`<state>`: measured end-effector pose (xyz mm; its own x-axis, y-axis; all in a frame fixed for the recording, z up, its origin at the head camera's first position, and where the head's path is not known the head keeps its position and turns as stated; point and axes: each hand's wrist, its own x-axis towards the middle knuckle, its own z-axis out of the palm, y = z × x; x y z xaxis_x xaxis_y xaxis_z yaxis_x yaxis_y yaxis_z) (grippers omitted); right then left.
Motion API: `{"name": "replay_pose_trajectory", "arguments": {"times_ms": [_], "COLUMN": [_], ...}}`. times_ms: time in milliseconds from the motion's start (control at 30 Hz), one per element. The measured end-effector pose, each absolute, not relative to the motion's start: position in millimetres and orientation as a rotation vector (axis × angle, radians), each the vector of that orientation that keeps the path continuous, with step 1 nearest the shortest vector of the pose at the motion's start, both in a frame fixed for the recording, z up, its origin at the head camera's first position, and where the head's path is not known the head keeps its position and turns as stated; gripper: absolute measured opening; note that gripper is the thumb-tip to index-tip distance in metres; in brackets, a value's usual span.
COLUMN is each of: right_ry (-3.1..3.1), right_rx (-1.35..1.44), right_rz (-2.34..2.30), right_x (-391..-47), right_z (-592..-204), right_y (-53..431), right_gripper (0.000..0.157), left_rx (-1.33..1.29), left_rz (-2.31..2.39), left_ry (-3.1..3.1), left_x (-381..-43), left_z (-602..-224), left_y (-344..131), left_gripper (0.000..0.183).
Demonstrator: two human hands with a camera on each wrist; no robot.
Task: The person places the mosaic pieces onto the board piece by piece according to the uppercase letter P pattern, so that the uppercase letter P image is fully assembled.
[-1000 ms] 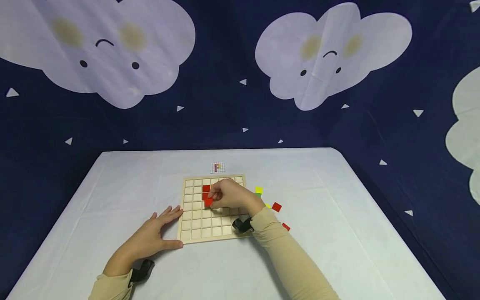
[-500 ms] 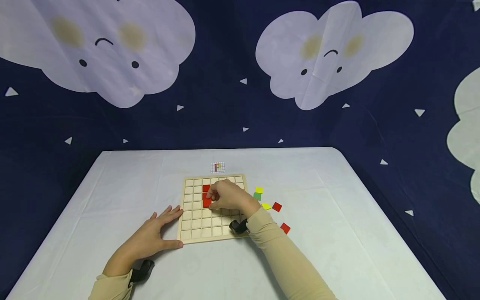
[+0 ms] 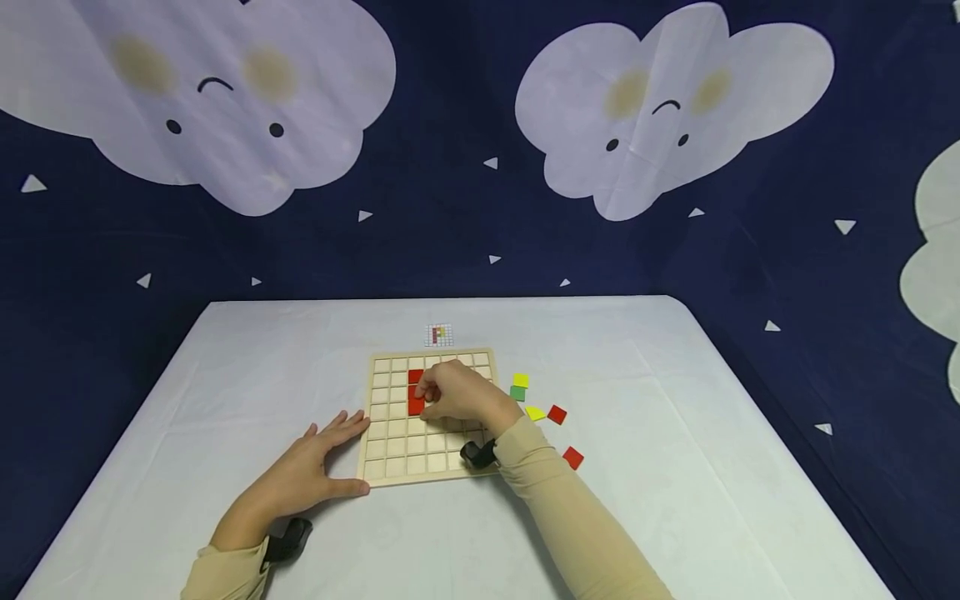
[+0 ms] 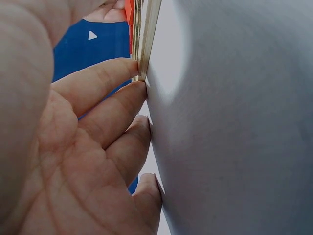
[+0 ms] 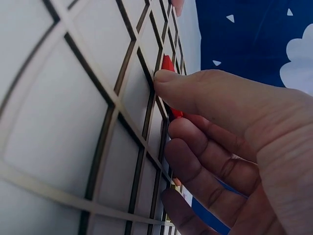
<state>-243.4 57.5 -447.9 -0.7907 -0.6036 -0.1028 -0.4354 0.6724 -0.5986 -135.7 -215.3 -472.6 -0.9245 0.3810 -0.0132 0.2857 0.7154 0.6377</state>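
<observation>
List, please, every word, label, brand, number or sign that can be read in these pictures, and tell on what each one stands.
No text can be read.
Card beyond the board: a grid with coloured squares; any print is too small to read.
Board and loose tiles: no writing seen.
Backdrop: clouds and triangles, no letters or numbers.
Black wrist devices: any marking is too small to read.

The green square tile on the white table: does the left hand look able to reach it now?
Probably not directly: the right hand, over the pale wooden grid board, lies between the left hand and the green square tile.
</observation>
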Motion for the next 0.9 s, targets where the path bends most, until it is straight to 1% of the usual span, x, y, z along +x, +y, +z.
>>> {"name": "replay_pose_trajectory", "arguments": {"times_ms": [400, 667, 900], "right_ry": [2.576, 2.584, 2.588], "right_rx": [-0.832, -0.845, -0.837], "right_rz": [-0.853, -0.837, -0.834], "right_x": [-243.4, -243.0, -241.3], "right_z": [-448.5, -447.7, -446.0], "right_y": [59.4, 59.2, 58.6], "right_gripper": [0.018, 0.02, 0.015], "left_rx": [0.546, 0.546, 0.547], "left_rz": [0.986, 0.988, 0.986], "left_ry": [2.779, 2.776, 2.779], "left_x": [-136.6, -135.9, -136.3], "left_z": [-473.2, -473.0, -473.9], "left_y": [-214.0, -213.8, -213.8], "left_gripper": [0.097, 0.097, 0.097]}}
